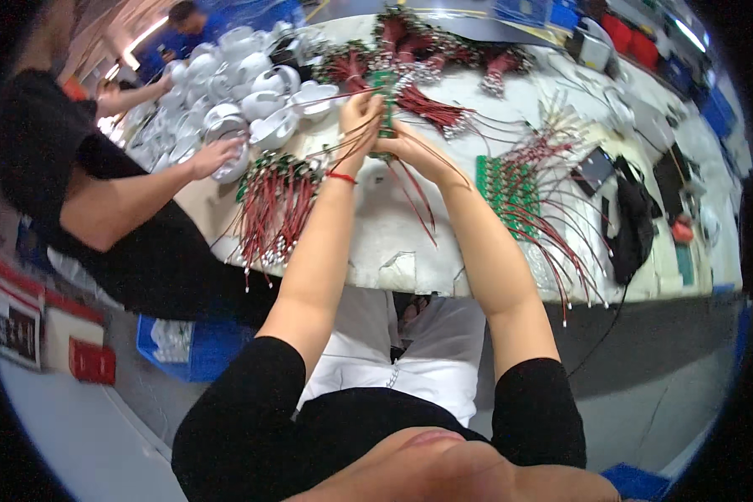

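Both my hands are closed on a narrow green circuit board strip with dark red wires trailing from it, held above the white table. My left hand grips its left side, and my right hand holds it lower down on the right. Some wires hang below the hands toward the table edge. Left of my forearms lies a bundle of small boards with red wires and white plugs. To the right is a green board panel with several wires spreading from it.
White rounded plastic housings are heaped at the left, where a co-worker's hand touches one. More wire bundles lie at the back. A black bag and a dark device rest at the right. Below left stands a blue bin.
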Available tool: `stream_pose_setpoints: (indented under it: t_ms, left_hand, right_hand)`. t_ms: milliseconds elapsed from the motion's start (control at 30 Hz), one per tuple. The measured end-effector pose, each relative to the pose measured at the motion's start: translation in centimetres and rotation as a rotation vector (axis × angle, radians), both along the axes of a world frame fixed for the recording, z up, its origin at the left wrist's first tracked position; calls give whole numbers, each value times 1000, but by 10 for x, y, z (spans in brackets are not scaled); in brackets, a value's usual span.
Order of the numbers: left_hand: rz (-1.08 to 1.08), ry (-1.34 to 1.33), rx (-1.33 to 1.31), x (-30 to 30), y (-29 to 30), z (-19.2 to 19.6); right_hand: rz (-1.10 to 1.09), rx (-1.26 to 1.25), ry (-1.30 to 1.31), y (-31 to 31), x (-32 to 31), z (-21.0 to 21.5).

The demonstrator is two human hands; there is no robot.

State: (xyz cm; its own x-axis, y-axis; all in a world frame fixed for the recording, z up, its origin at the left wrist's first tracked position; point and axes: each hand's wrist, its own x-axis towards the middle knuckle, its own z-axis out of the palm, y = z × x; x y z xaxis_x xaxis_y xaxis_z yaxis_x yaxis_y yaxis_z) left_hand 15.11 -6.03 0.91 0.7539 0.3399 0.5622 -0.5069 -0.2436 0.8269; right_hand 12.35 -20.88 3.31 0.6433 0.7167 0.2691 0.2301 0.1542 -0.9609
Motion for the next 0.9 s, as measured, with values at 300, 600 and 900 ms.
stream_pose_setpoints:
  t_ms: [300,600,900]
  left_hand:
    - [-146,179,-96,-25,4,-5]
    - [-52,33,262,-38,-30,8]
    - [91,-103,158,-50,-31,22]
  right_hand:
    - [-370,139,-86,8,41,-31]
    - [-561,139,-285,-9,38,-9]
    - [-682,172,-497,4,24,-1]
